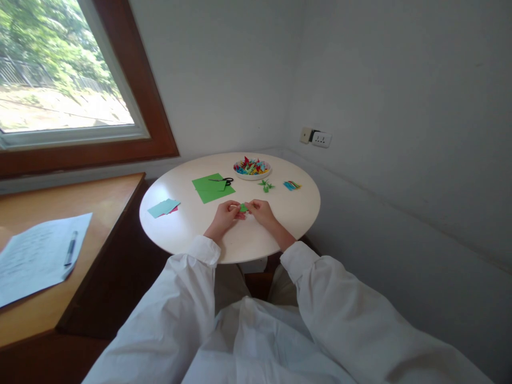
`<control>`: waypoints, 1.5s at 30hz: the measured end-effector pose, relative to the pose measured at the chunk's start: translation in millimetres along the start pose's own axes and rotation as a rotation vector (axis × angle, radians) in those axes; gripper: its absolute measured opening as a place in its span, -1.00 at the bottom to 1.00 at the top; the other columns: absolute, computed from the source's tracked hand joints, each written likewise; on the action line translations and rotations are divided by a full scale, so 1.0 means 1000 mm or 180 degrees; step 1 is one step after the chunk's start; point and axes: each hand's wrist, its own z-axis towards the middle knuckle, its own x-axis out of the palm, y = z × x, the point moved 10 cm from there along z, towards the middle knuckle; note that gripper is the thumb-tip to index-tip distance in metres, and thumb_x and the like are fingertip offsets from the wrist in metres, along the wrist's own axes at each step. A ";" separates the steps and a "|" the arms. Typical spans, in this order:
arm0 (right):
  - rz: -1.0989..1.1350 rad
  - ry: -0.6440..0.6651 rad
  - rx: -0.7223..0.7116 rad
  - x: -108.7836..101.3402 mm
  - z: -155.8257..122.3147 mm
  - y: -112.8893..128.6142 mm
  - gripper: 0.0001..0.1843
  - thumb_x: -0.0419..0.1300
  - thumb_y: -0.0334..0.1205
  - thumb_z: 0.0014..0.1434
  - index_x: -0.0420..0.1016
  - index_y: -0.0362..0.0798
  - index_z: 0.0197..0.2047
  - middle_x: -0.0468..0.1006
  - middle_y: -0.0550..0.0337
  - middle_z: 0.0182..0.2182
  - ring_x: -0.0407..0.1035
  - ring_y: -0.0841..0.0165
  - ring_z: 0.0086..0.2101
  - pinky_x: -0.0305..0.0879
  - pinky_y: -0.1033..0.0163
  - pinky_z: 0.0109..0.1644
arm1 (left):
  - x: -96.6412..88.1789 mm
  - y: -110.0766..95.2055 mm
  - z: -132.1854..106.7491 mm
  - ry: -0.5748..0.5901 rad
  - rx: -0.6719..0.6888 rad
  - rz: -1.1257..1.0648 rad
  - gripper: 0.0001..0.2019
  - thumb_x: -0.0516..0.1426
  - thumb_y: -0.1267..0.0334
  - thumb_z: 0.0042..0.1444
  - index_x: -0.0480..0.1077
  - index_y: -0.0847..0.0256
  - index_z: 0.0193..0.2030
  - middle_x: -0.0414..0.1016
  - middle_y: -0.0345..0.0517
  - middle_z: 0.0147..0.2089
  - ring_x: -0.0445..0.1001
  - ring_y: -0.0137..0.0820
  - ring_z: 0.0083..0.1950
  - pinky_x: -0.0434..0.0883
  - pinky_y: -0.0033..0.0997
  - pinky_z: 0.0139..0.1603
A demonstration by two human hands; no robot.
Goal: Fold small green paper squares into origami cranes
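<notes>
Between my two hands is a small piece of green paper (pixel 243 207), pinched at both sides above the near part of the round table. My left hand (pixel 227 216) grips its left edge with closed fingers. On the other side, my right hand (pixel 261 211) is closed on the right edge. Just beyond my hands lie a few folded green paper pieces (pixel 266 185). Behind and to the left, black-handled scissors (pixel 227 181) rest on green paper sheets (pixel 208 192). How the held paper is folded is too small to tell.
A white bowl (pixel 252 176) of colourful folded paper stands at the round table's (pixel 188 234) back. Coloured strips (pixel 292 185) lie right, light blue and red paper cards (pixel 165 208) left. A wooden desk (pixel 100 229) holds a written sheet (pixel 36 256) and a pen (pixel 71 248). Walls border the table.
</notes>
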 end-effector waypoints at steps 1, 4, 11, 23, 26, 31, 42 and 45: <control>0.0033 -0.0025 0.0015 -0.001 0.000 -0.002 -0.66 0.15 0.04 -0.07 0.40 -0.10 -0.58 0.44 0.23 -0.61 0.26 0.42 -0.53 0.20 0.30 -0.41 | 0.000 0.000 0.000 -0.0008 -0.0007 -0.0035 -0.84 0.16 0.30 0.01 0.28 0.30 -0.29 0.51 -0.13 -0.55 0.52 -0.43 -0.51 0.46 -0.37 -0.32; 0.0148 -0.0093 0.0060 -0.002 0.002 -0.007 -0.67 0.17 0.03 -0.09 0.42 -0.10 -0.54 0.48 0.19 -0.57 0.30 0.41 -0.52 0.24 0.28 -0.38 | 0.001 -0.002 -0.002 0.0005 -0.0028 -0.0127 -0.81 0.08 0.41 0.04 0.24 0.27 -0.16 0.51 -0.16 -0.55 0.55 -0.41 -0.46 0.47 -0.33 -0.27; 0.0450 -0.0158 0.0187 -0.003 0.006 -0.017 -0.70 0.23 -0.01 -0.15 0.37 -0.09 -0.47 0.47 0.21 -0.53 0.33 0.44 -0.56 0.30 0.27 -0.41 | 0.002 0.002 0.001 -0.0035 -0.0059 -0.0139 -0.97 0.08 0.45 -0.02 0.33 0.33 -0.39 0.51 -0.11 -0.49 0.54 -0.43 -0.44 0.46 -0.32 -0.23; 0.0724 0.0283 0.0244 -0.001 0.012 -0.017 -0.69 0.31 -0.10 -0.22 0.44 -0.07 -0.38 0.55 0.17 -0.40 0.41 0.40 -0.41 0.33 0.27 -0.31 | -0.003 -0.002 0.003 -0.0165 0.0024 0.0080 -0.76 0.30 0.34 -0.28 0.44 0.34 -0.39 0.53 -0.11 -0.46 0.49 -0.42 -0.40 0.39 -0.39 -0.28; 0.0767 0.0508 0.0246 -0.001 0.011 -0.013 -0.69 0.34 -0.16 -0.25 0.49 -0.09 -0.37 0.58 0.13 -0.35 0.44 0.36 -0.33 0.35 0.23 -0.19 | -0.002 -0.002 0.008 -0.0128 -0.0010 0.0048 -0.71 0.33 0.32 -0.33 0.45 0.34 -0.38 0.54 -0.10 -0.44 0.49 -0.41 -0.40 0.40 -0.40 -0.30; 0.0736 0.0487 0.0340 -0.006 0.017 -0.014 -0.70 0.32 -0.16 -0.21 0.51 -0.11 -0.36 0.59 0.09 -0.37 0.45 0.34 -0.36 0.36 0.20 -0.22 | -0.003 -0.002 0.019 -0.0066 -0.0095 -0.0090 -0.66 0.35 0.27 -0.31 0.43 0.34 -0.35 0.55 -0.08 -0.44 0.51 -0.40 -0.42 0.43 -0.36 -0.28; 0.0552 0.0348 0.0386 -0.010 0.047 -0.017 -0.74 0.31 -0.15 -0.21 0.53 -0.10 -0.40 0.59 0.14 -0.44 0.41 0.36 -0.44 0.34 0.23 -0.32 | -0.009 -0.007 0.050 -0.0090 -0.0056 -0.0141 -0.67 0.35 0.20 -0.30 0.42 0.33 -0.40 0.53 -0.13 -0.49 0.53 -0.37 -0.43 0.46 -0.30 -0.25; 0.0531 0.0291 0.0362 -0.009 0.054 -0.016 -0.75 0.30 -0.12 -0.20 0.52 -0.10 -0.42 0.56 0.15 -0.48 0.39 0.37 -0.46 0.32 0.24 -0.34 | -0.012 -0.008 0.059 -0.0128 -0.0036 -0.0120 -0.69 0.35 0.19 -0.30 0.41 0.32 -0.44 0.52 -0.14 -0.53 0.52 -0.36 -0.46 0.46 -0.33 -0.31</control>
